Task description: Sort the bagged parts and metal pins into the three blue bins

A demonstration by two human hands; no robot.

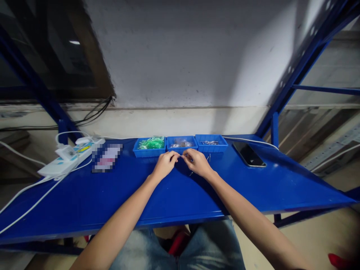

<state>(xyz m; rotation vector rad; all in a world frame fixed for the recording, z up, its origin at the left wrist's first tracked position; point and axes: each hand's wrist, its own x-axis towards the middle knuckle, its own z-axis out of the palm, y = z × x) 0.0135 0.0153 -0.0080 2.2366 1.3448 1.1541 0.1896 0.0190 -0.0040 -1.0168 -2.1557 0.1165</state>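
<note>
Both hands meet over the blue table, just in front of three small blue bins. My left hand [166, 164] is closed in a pinch, fingertips towards the right hand. My right hand [196, 161] pinches too, its fingertips almost touching the left ones. A tiny thin piece [180, 156] shows between the fingertips, too small to name. Several loose metal screws [209, 157] lie beside and under my right hand. The right bin [213, 147] contains metal screws, the middle bin [180, 149] small clear and brownish parts, and the left bin [149, 152] green pieces with clear ones.
A black phone [249, 154] rests on the table [168, 202] at the right. To the left are a pixelated flat item [107, 158] and a white power strip [70, 157] with plugs and trailing cables. Blue shelf posts [274, 129] rise at both sides, before a wall.
</note>
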